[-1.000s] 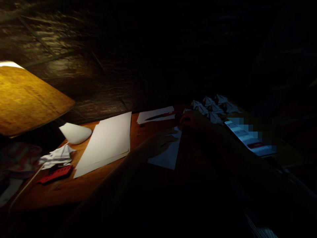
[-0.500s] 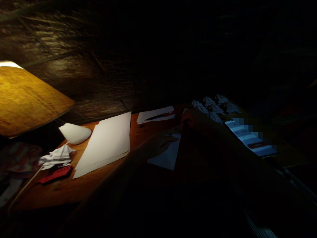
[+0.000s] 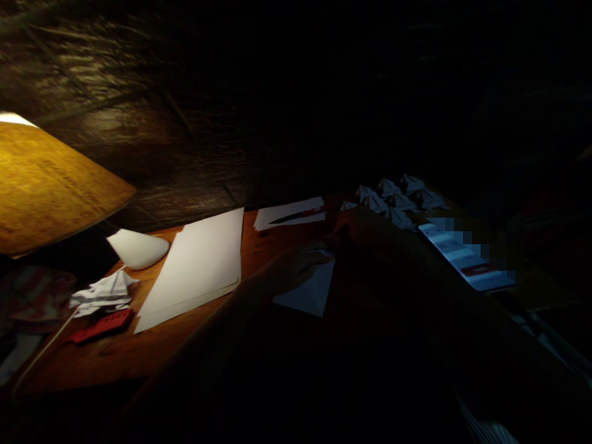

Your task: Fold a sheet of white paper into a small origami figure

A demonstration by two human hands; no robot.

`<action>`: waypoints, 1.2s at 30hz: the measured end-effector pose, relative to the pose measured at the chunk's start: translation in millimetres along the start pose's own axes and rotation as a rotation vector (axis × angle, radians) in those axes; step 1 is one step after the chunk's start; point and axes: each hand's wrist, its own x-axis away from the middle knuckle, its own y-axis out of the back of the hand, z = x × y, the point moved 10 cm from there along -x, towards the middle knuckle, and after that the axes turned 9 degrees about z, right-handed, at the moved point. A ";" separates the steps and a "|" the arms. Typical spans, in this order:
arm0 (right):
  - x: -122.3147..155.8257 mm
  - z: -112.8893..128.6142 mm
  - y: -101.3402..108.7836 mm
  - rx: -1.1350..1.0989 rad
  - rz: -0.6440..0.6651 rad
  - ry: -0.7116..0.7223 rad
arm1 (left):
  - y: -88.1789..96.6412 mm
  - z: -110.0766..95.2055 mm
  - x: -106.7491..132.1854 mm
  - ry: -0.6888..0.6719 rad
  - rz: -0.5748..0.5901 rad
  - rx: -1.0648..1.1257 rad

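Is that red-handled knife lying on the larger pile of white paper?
No, the knife lies across the smaller pile, to the right of the larger pile.

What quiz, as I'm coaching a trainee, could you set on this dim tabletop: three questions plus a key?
1. The knife lies on: a) the small paper stack; b) the lamp base; c) the striped cloth.
2. True or false: the phone lies on the picture's left side.
3. Fill in: the left hand lies over a ____.

Key: 1. a; 2. False, right side; 3. sheet of paper.
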 end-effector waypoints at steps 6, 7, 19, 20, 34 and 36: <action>0.4 -2.1 1.4 0.010 -0.009 -0.033 | -2.7 3.2 1.5 0.010 0.006 -0.009; 0.6 -2.2 1.8 0.009 -0.011 -0.035 | -2.8 3.4 1.7 0.012 0.004 -0.010; 0.6 -7.1 -0.4 0.012 0.019 -0.075 | -0.1 0.0 0.8 0.005 0.004 0.004; 0.6 -8.0 -0.4 0.005 0.021 -0.077 | 0.2 -0.4 0.8 0.004 0.005 0.006; 3.6 -0.3 2.2 -0.033 -0.001 0.006 | 1.2 -3.5 0.0 0.006 0.001 -0.011; 3.2 -1.1 2.8 -0.027 -0.002 -0.001 | 2.5 -4.8 -0.6 0.002 -0.003 -0.018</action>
